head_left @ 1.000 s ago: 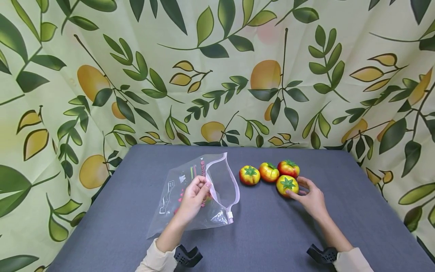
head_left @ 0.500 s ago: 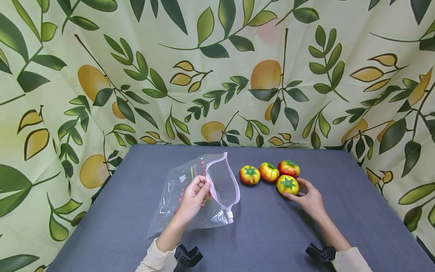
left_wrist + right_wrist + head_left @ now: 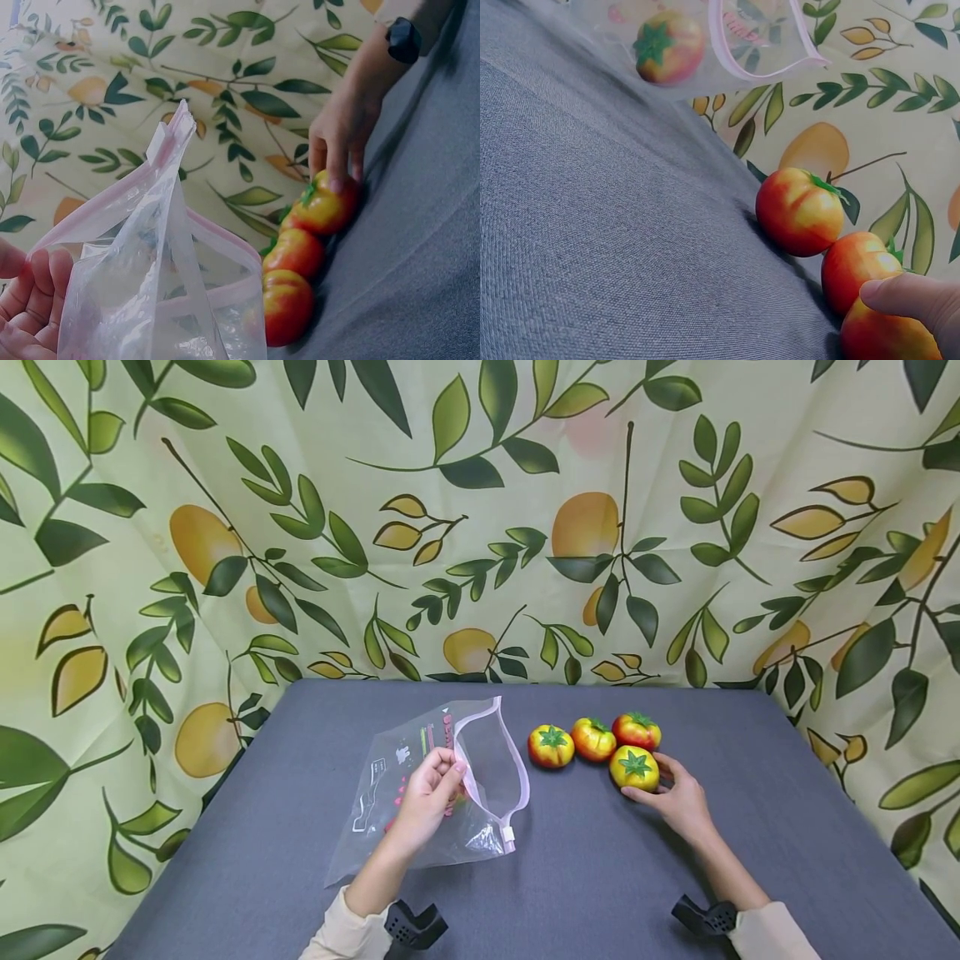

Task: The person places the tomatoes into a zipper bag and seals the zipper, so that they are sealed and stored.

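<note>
My left hand (image 3: 429, 797) pinches the rim of a clear zip bag (image 3: 378, 777) with a pink closure. The bag's mouth gapes toward the right, its white slider (image 3: 508, 834) at the near end. In the right wrist view a toy tomato (image 3: 679, 49) shows through the plastic; in the head view my left hand mostly hides it. My right hand (image 3: 684, 797) holds the nearest yellow-red toy tomato (image 3: 634, 770), thumb at its near side and fingers on its right. In the left wrist view, fingertips lie on this tomato (image 3: 326, 206).
Behind the held tomato sit a red tomato (image 3: 637, 731) and a yellow-red tomato (image 3: 594, 740), close together. Another tomato (image 3: 551, 747) lies to their left, near the bag's mouth. A leaf-print cloth (image 3: 510, 577) hangs along the back of the grey table (image 3: 585, 877).
My right hand has shifted slightly left, its thumb sliding farther round the tomato's near side. The left hand and the bag have stayed in place.
</note>
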A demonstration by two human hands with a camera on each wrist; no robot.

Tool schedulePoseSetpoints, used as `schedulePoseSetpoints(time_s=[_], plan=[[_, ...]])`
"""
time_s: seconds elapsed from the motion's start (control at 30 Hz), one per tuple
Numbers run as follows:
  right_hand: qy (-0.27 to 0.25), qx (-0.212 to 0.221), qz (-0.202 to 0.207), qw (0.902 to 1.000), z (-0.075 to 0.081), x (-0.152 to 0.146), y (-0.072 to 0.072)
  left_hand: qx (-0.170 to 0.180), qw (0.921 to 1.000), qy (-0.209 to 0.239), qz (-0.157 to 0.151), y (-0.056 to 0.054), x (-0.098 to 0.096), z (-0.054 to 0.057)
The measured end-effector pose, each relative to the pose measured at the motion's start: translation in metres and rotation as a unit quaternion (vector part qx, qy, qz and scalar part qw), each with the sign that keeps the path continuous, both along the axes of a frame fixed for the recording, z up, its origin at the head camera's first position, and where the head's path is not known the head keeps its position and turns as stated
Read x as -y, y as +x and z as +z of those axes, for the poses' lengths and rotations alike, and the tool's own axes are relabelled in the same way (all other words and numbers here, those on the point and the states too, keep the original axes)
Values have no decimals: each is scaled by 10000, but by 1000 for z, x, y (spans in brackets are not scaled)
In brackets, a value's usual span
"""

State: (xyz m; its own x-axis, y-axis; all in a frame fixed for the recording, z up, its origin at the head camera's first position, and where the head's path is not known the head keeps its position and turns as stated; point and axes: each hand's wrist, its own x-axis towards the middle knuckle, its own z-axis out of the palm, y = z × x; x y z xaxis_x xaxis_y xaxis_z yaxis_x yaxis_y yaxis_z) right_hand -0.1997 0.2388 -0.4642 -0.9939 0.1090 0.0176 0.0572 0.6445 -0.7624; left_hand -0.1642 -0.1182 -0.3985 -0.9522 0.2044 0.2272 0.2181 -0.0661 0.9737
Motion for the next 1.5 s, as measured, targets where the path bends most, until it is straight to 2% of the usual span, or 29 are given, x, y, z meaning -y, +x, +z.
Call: schedulePoseSetpoints(time_s=[0.53,0.77,1.1,1.5], plan=[[40,18,-58,10000,-1,3,-1,8,10000,-20,11,1,0,2],[-39,159,-154,9997,0,4,-1,27,10000,-12,23,1,1,1],[23,-51,-195,9998,-3,2,-2,91,9999,-72,68,0,1,2],[-13,64,-328,9994,2,2,2,59,10000,-15,13,-1,0,0]])
